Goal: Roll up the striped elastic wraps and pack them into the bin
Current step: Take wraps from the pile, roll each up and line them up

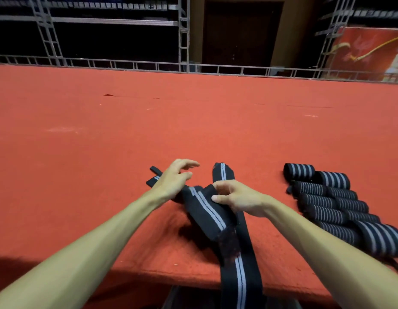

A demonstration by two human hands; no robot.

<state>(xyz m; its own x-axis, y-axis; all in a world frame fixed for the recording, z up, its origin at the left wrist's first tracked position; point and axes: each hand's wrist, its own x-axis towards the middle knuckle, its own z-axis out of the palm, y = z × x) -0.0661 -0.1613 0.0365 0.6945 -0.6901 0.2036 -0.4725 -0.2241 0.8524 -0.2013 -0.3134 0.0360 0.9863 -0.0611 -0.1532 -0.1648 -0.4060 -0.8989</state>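
Right hand [236, 197], left of the rolls [332, 197], pinches a folded edge of the loose wrap [209, 210], fingers curled over it and thumb on the near side. Left hand [175, 177], further left of the rolls, hangs over the wrap's thin tail [153, 172] with its fingers loosely spread, gripping nothing; can't tell if the palm touches the cloth. The wrap lies on the red bench [104, 130] left of the rolls. One length crosses another, and the long end drops over the bench edge (one piece or two, can't tell). No bin in view.

Step, as I judge it: starting the roll on this wrap. To do it well:
- Uncross the lengths first, so the stripe runs straight.
- Make the first turn small and tight, edges square; a skewed start will cone out.
- Let the left hand flatten and tension the free length while the right hand turns.
- Pull the hanging end up as it feeds, since its weight could drag the roll askew.
- The rough patch [229, 244] looks like a fastener; keep it where it can close the roll.
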